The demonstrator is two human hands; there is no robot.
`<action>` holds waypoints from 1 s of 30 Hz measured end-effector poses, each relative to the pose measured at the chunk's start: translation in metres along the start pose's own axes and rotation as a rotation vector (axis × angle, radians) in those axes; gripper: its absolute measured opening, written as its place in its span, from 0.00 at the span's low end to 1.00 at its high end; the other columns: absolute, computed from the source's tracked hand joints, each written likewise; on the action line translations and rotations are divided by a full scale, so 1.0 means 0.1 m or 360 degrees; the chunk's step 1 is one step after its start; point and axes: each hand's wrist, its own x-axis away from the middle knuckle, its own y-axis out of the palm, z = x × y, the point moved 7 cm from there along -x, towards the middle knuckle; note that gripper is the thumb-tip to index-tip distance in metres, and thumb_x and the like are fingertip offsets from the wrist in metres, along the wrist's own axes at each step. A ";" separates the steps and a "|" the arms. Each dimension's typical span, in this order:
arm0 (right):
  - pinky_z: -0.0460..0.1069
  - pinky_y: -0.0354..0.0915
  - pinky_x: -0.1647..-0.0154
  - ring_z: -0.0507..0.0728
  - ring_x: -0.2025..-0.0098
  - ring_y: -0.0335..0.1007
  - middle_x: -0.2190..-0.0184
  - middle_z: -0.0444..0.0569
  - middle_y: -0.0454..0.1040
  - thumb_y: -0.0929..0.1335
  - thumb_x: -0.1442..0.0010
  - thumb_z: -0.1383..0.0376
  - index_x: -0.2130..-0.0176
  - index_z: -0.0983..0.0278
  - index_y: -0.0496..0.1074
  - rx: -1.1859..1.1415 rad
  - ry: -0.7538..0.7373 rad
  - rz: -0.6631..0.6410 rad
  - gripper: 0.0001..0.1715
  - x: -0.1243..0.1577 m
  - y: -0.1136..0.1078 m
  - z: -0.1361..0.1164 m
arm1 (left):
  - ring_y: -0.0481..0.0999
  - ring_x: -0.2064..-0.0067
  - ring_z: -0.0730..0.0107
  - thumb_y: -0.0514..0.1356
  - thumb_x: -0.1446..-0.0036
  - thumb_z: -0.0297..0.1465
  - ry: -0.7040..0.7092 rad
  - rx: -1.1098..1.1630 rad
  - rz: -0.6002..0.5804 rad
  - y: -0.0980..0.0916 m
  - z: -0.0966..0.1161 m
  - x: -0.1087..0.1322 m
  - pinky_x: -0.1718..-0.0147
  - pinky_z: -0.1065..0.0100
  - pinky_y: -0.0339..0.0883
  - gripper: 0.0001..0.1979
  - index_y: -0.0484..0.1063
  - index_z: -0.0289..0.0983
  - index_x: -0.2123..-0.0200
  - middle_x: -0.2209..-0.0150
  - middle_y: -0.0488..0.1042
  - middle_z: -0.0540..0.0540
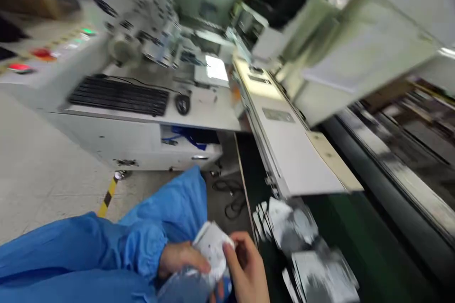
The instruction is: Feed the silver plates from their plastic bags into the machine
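Both hands are closed on one white flexible packet [211, 251], which is held at the lower centre of the view. The left hand [181, 258] grips the packet's left side. The right hand [247, 267] pinches its right edge between thumb and fingers. One blue-grey bundle [188, 286] lies directly below the packet, touching it; its material cannot be determined. One blue sleeve [142, 251] with a gathered cuff reaches the left hand.

To the right of the hands runs one dark green belt [355, 241]. It carries two groups of white packets [287, 225] [322, 277]; motion blur prevents a count of each group.

Beyond the belt stands one beige conveyor housing [284, 151] with one metal plate [278, 114]; any writing on the plate is too blurred to read.

At upper left are one control panel [67, 54], one green lamp [88, 31] and two red buttons [42, 53] [19, 68], with no legible labels. The tabletop [209, 109] carries one black keyboard [119, 95] and one black mouse [182, 103].

On the floor [46, 184] lie one coiled black cable [231, 196] and one yellow-and-black hazard stripe [107, 196].
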 end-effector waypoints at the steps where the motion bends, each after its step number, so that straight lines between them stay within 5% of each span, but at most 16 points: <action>1: 0.55 0.71 0.71 0.61 0.71 0.71 0.73 0.45 0.72 0.70 0.38 0.38 0.63 0.53 0.73 -0.0064 0.0110 0.0167 0.23 0.11 -0.06 0.03 | 0.84 0.58 0.54 0.64 0.42 0.47 -0.0127 0.0012 -0.0108 0.03 -0.12 -0.03 0.49 0.51 0.71 0.22 0.82 0.33 0.56 0.64 0.84 0.43; 3: 0.52 0.68 0.70 0.58 0.71 0.69 0.73 0.45 0.71 0.72 0.37 0.43 0.65 0.57 0.72 -0.0197 0.0246 0.0353 0.22 0.21 -0.12 0.01 | 0.84 0.57 0.55 0.57 0.40 0.48 -0.0253 0.0041 -0.0206 0.00 -0.22 -0.04 0.49 0.56 0.68 0.27 0.82 0.32 0.52 0.62 0.85 0.43; 6: 0.49 0.66 0.68 0.54 0.70 0.68 0.70 0.44 0.72 0.74 0.37 0.47 0.61 0.60 0.72 -0.0400 0.0282 0.0341 0.21 0.21 -0.07 -0.08 | 0.83 0.54 0.55 0.48 0.37 0.49 -0.0297 -0.0006 -0.0172 -0.12 -0.19 -0.04 0.50 0.58 0.67 0.33 0.79 0.31 0.47 0.56 0.85 0.41; 12: 0.48 0.65 0.63 0.54 0.67 0.69 0.68 0.44 0.74 0.74 0.36 0.51 0.58 0.61 0.69 -0.0425 0.0261 0.0110 0.19 0.23 0.03 -0.18 | 0.82 0.60 0.55 0.58 0.44 0.41 -0.0328 -0.0256 -0.0255 -0.18 -0.12 0.01 0.55 0.61 0.69 0.22 0.81 0.30 0.57 0.65 0.84 0.40; 18: 0.47 0.59 0.68 0.51 0.70 0.61 0.72 0.41 0.65 0.73 0.36 0.47 0.67 0.62 0.67 -0.0355 0.0291 -0.0003 0.24 0.15 -0.16 -0.33 | 0.81 0.63 0.59 0.63 0.52 0.45 -0.0291 -0.0296 -0.0439 -0.09 -0.14 -0.02 0.62 0.65 0.71 0.27 0.79 0.32 0.54 0.63 0.84 0.40; 25: 0.48 0.57 0.70 0.53 0.72 0.64 0.75 0.45 0.71 0.65 0.30 0.52 0.66 0.63 0.70 0.0356 0.0402 -0.0236 0.19 -0.02 -0.31 -0.70 | 0.82 0.65 0.58 0.62 0.55 0.44 -0.0289 -0.0258 -0.0401 -0.15 -0.15 -0.12 0.64 0.65 0.72 0.27 0.83 0.35 0.55 0.65 0.85 0.40; 30: 0.48 0.59 0.71 0.54 0.72 0.65 0.74 0.45 0.71 0.65 0.30 0.51 0.66 0.62 0.72 0.0518 0.0196 0.0181 0.20 -0.18 -0.67 -1.05 | 0.82 0.60 0.53 0.62 0.55 0.43 -0.0258 -0.0249 -0.0417 -0.16 -0.06 -0.11 0.58 0.60 0.72 0.26 0.83 0.37 0.55 0.64 0.85 0.41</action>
